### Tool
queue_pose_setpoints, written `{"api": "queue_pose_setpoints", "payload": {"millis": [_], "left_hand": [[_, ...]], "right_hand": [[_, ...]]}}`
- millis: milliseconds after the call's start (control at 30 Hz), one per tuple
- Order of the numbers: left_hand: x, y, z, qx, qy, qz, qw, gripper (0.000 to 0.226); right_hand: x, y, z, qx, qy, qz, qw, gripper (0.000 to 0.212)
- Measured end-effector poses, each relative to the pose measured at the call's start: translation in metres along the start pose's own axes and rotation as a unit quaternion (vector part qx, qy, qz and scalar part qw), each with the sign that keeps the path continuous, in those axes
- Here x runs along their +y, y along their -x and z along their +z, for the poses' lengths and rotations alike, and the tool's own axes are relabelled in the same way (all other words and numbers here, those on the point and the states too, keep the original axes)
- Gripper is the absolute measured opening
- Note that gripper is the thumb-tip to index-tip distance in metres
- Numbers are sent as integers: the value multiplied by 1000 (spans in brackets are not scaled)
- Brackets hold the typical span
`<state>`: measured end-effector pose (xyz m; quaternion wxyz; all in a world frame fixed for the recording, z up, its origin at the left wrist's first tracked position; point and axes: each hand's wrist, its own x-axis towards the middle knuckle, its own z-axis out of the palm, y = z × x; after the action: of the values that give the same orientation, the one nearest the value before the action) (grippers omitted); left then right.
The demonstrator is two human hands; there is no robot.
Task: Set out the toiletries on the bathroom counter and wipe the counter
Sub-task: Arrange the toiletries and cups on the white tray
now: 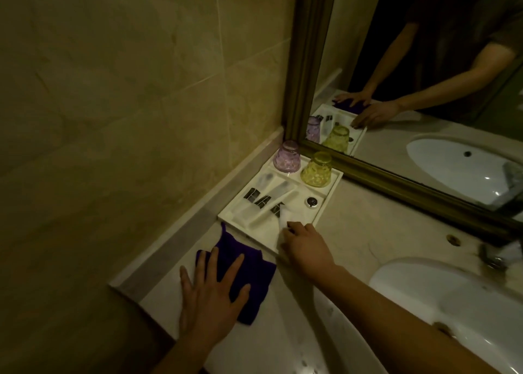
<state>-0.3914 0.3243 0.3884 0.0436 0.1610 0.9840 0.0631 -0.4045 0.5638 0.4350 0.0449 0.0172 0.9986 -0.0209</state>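
A white compartment tray (329, 196) stands in the counter's back left corner. It holds several white toiletry packets (259, 201) with dark labels and a small round tin (312, 202). Two upturned glasses stand at its far end, a purple glass (287, 157) and a yellow glass (317, 170). My right hand (304, 247) pinches a white packet (284, 218) at the tray's near edge. My left hand (210, 294) lies flat, fingers spread, on a dark purple cloth (249, 263) on the beige counter (359, 226).
A white oval sink (452, 294) lies to the right, with a chrome tap (498, 256) behind it. A framed mirror (424, 62) stands along the back and a tiled wall (127, 90) on the left. The counter's raised back ledge (181, 237) runs beside the tray.
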Motion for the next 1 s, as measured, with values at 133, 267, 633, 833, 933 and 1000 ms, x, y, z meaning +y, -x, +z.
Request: {"api": "queue_pose_setpoints", "payload": {"millis": [133,267,633,833,933,1000], "left_hand": [[0,0,-2,3,6,-1,1000,67],[1,1,-3,2,12,0,1000,67],[4,1,-10,-22,5,-13,1000,68],[3,1,-10,-11,17,-8,1000,71],[3,0,-8,-10,18,-8,1000,71],[2,0,-7,-9,20,-10,1000,70]], "right_hand": [[5,-4,-10,48,-57,4,997,42],[13,-11,-23,17,-1,-2,1000,33],[-22,-17,-14,20,-71,67,995,21],[0,-15,-3,103,-61,23,993,26],[9,-14,3,83,-57,3,995,32],[13,-14,4,83,-72,8,994,35]]}}
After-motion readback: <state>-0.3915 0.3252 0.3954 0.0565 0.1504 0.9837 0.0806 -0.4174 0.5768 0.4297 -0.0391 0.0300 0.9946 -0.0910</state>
